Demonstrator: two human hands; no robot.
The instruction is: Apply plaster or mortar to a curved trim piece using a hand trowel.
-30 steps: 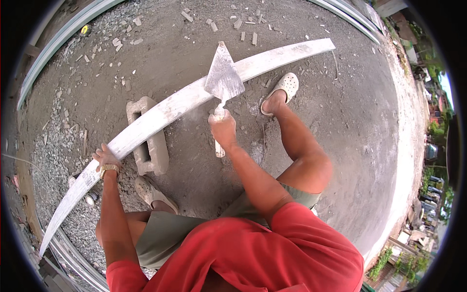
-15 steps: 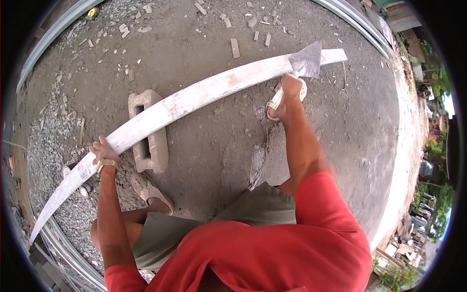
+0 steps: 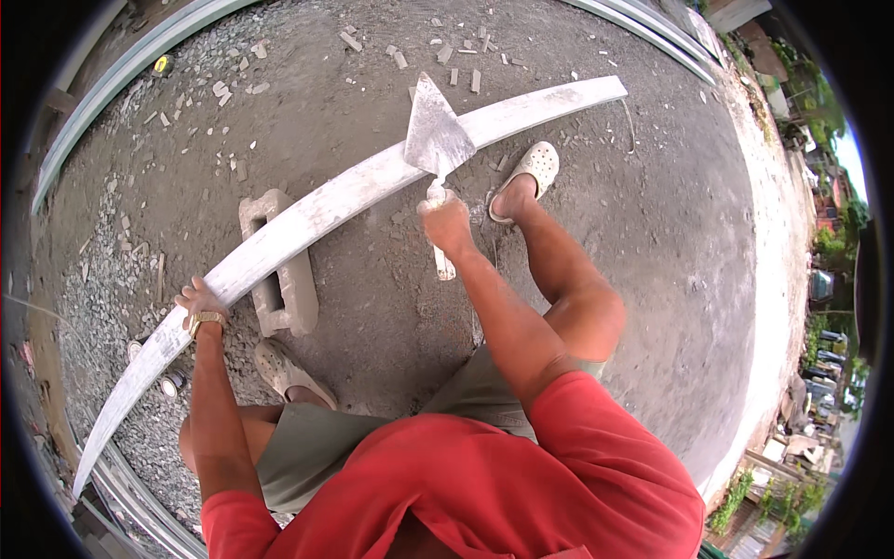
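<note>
A long pale board [image 3: 326,207], smeared with whitish grey and bent by the lens, runs from the lower left to the upper right. It rests across a grey hollow concrete block [image 3: 296,293]. My left hand [image 3: 199,300], with a watch on its wrist, grips the board's edge left of the block. In my right hand [image 3: 446,224] is the handle of a pointing trowel [image 3: 438,135]. The trowel's triangular metal blade lies over the board right of its middle, its tip past the far edge. Whether the blade touches the board, I cannot tell.
Broken bits of tile or stone [image 3: 400,60] lie on the rough ground, with gravel [image 3: 107,279] at the left. Long metal channels [image 3: 121,98] border the far left and far right. Two small cans stand near the board's left part. My clog-shod feet flank the board's near side.
My right hand has drawn the trowel leftward along the board from near its right end, the blade now pointing away from me. My left hand keeps its hold.
</note>
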